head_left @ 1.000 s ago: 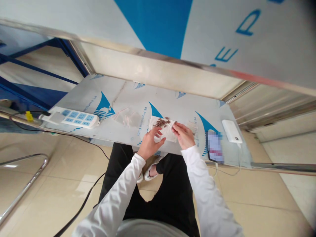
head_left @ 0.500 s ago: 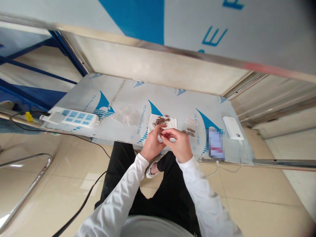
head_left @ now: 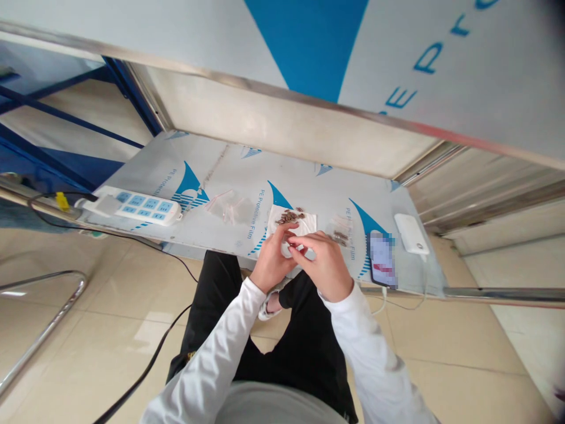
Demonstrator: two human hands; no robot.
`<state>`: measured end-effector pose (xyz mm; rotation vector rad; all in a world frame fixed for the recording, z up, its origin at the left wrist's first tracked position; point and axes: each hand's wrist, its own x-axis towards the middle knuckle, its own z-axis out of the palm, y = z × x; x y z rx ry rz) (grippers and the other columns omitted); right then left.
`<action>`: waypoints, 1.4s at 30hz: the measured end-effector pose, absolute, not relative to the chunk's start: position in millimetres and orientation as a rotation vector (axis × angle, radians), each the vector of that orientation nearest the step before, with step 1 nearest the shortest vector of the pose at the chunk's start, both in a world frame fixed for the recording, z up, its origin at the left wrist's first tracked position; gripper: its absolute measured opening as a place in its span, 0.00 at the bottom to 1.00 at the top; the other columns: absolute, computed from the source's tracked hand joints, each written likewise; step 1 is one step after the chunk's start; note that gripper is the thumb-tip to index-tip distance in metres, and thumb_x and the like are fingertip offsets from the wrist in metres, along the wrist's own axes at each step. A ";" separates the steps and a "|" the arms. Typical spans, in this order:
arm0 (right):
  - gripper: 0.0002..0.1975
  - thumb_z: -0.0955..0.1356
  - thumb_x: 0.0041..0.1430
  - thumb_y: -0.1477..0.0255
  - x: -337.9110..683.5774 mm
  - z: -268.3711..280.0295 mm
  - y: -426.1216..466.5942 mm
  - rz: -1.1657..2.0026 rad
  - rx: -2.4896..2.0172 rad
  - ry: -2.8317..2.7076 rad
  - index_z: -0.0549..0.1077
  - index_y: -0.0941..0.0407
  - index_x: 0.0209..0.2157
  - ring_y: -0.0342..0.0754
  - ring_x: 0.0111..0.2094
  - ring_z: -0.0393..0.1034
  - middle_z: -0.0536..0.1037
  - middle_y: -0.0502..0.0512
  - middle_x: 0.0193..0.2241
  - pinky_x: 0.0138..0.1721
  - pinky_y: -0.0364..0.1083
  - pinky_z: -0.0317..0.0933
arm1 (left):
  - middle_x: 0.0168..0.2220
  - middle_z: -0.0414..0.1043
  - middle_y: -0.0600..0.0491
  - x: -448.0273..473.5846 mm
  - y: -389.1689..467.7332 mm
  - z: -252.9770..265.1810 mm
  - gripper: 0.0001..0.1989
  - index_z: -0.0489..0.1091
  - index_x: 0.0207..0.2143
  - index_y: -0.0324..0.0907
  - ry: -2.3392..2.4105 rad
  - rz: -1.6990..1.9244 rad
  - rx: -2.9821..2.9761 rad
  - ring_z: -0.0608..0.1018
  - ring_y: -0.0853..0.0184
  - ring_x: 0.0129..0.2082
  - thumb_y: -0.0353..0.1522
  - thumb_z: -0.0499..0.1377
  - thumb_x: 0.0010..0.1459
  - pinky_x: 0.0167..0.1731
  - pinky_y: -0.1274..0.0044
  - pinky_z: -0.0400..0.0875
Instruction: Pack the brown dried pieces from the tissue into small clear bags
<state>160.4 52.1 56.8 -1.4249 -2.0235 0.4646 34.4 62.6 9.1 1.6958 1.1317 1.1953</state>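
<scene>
My left hand (head_left: pixel 272 259) is closed over the near part of a white sheet (head_left: pixel 311 222), its thumb and fingers curled inward. My right hand (head_left: pixel 327 266) meets it there, thumb and forefinger pinched together. Something small and dark shows between the fingertips, too small to make out. Just beyond the fingers, small brown pieces (head_left: pixel 289 217) lie in a loose heap on the sheet. To the right of the sheet rests a clear plastic bag (head_left: pixel 341 228) with several brown pieces inside. Left of it lie clear plastic bags (head_left: pixel 229 207).
A white power strip (head_left: pixel 136 206) lies at the table's left. On the right are a phone (head_left: pixel 382 259) and a white power bank (head_left: pixel 410 234) with cables over the front edge. A film-covered shelf (head_left: pixel 212 35) overhangs the table (head_left: pixel 291 165).
The view has shifted slightly. My right hand has turned a little, its wrist moving right and nearer me, with fingertips still by the left hand. The brown pieces look unchanged.
</scene>
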 end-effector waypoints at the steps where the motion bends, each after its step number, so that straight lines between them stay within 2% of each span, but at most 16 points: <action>1: 0.10 0.69 0.54 0.76 159.2 58.3 51.5 0.469 -1.430 -2.029 0.77 0.51 0.38 0.50 0.36 0.73 0.80 0.52 0.32 0.40 0.48 0.66 | 0.39 0.74 0.51 33.9 61.9 9.4 0.21 0.61 0.49 0.43 1.142 1.197 1.695 0.77 0.67 0.36 0.31 0.61 0.51 0.40 0.75 0.70; 4: 0.11 0.69 0.54 0.75 154.2 61.7 47.1 0.519 -1.448 -1.995 0.75 0.50 0.40 0.49 0.36 0.73 0.80 0.51 0.32 0.38 0.47 0.66 | 0.38 0.74 0.52 31.1 60.1 9.3 0.21 0.62 0.48 0.43 1.168 1.192 1.692 0.77 0.67 0.35 0.31 0.61 0.52 0.39 0.76 0.70; 8: 0.05 0.69 0.56 0.70 156.0 51.3 49.3 0.607 -1.360 -1.988 0.76 0.50 0.36 0.48 0.35 0.73 0.79 0.51 0.32 0.38 0.45 0.66 | 0.36 0.74 0.54 23.5 58.4 5.4 0.23 0.60 0.50 0.44 1.155 1.186 1.683 0.77 0.67 0.35 0.29 0.61 0.51 0.39 0.76 0.70; 12: 0.10 0.65 0.59 0.68 182.2 3.0 88.4 0.609 -1.626 -1.755 0.76 0.55 0.38 0.46 0.33 0.73 0.80 0.54 0.35 0.37 0.44 0.66 | 0.33 0.73 0.56 13.0 56.5 -1.5 0.23 0.60 0.49 0.44 1.227 1.206 1.677 0.75 0.70 0.32 0.29 0.62 0.50 0.38 0.77 0.69; 13: 0.09 0.66 0.57 0.69 190.1 -13.2 102.6 0.551 -1.799 -1.733 0.76 0.56 0.38 0.45 0.31 0.73 0.80 0.53 0.33 0.36 0.44 0.66 | 0.32 0.73 0.57 10.3 55.9 -3.1 0.23 0.60 0.49 0.44 1.247 1.207 1.677 0.75 0.71 0.31 0.29 0.62 0.51 0.38 0.77 0.69; 16: 0.07 0.69 0.50 0.74 205.4 -57.5 141.1 0.527 -1.930 -1.764 0.77 0.58 0.33 0.44 0.26 0.70 0.79 0.54 0.31 0.37 0.46 0.66 | 0.32 0.73 0.57 3.1 53.6 -6.9 0.23 0.60 0.49 0.44 1.297 1.193 1.668 0.75 0.71 0.31 0.30 0.62 0.51 0.38 0.78 0.69; 21: 0.04 0.69 0.50 0.75 201.4 -88.0 166.4 0.518 -1.912 -1.876 0.76 0.57 0.30 0.46 0.33 0.71 0.77 0.55 0.33 0.42 0.46 0.63 | 0.31 0.73 0.57 -3.5 51.5 -10.6 0.22 0.61 0.48 0.44 1.351 1.161 1.627 0.75 0.71 0.30 0.30 0.62 0.50 0.37 0.78 0.68; 24: 0.03 0.69 0.52 0.75 198.1 -83.1 164.4 0.494 -1.901 -1.894 0.76 0.57 0.27 0.48 0.37 0.70 0.77 0.56 0.33 0.45 0.47 0.62 | 0.31 0.73 0.57 -4.4 52.6 -13.0 0.22 0.61 0.48 0.44 1.339 1.145 1.625 0.75 0.71 0.31 0.30 0.62 0.51 0.37 0.78 0.68; 26: 0.05 0.68 0.54 0.73 195.0 -72.8 155.7 0.486 -1.893 -1.890 0.75 0.57 0.27 0.48 0.36 0.70 0.77 0.56 0.32 0.44 0.47 0.62 | 0.31 0.73 0.56 -4.2 54.0 -15.2 0.22 0.61 0.48 0.44 1.337 1.143 1.627 0.75 0.71 0.31 0.30 0.62 0.51 0.37 0.77 0.69; 31: 0.11 0.65 0.60 0.64 164.6 -24.4 99.1 0.602 -1.550 -1.734 0.75 0.56 0.36 0.45 0.30 0.71 0.78 0.54 0.33 0.34 0.43 0.65 | 0.32 0.73 0.56 -0.5 56.4 -18.4 0.23 0.61 0.49 0.44 1.313 1.160 1.644 0.75 0.70 0.31 0.30 0.62 0.50 0.37 0.77 0.69; 33: 0.09 0.67 0.59 0.65 147.6 -2.1 73.3 0.645 -1.393 -1.764 0.75 0.55 0.37 0.44 0.29 0.70 0.79 0.53 0.33 0.33 0.43 0.64 | 0.35 0.74 0.54 1.9 56.8 -17.9 0.24 0.61 0.49 0.43 1.278 1.173 1.649 0.76 0.69 0.34 0.28 0.62 0.50 0.38 0.77 0.70; 36: 0.06 0.67 0.59 0.69 131.7 20.2 52.4 0.572 -1.274 -1.954 0.76 0.54 0.34 0.47 0.33 0.69 0.78 0.53 0.30 0.37 0.46 0.64 | 0.38 0.74 0.53 5.2 57.4 -16.1 0.26 0.61 0.50 0.43 1.236 1.171 1.655 0.77 0.68 0.38 0.23 0.61 0.47 0.39 0.77 0.69; 39: 0.09 0.66 0.61 0.68 139.6 19.3 61.5 0.581 -1.203 -2.021 0.77 0.54 0.33 0.48 0.36 0.69 0.77 0.53 0.30 0.38 0.46 0.64 | 0.36 0.74 0.54 6.4 58.3 -14.9 0.26 0.61 0.50 0.44 1.253 1.172 1.664 0.76 0.69 0.36 0.24 0.61 0.48 0.38 0.78 0.69; 42: 0.10 0.64 0.62 0.68 170.7 -5.0 97.5 0.504 -1.467 -1.874 0.76 0.56 0.37 0.44 0.31 0.70 0.77 0.54 0.34 0.34 0.43 0.64 | 0.32 0.73 0.57 5.5 58.7 -14.8 0.23 0.61 0.49 0.44 1.300 1.196 1.659 0.75 0.71 0.31 0.28 0.62 0.50 0.37 0.78 0.69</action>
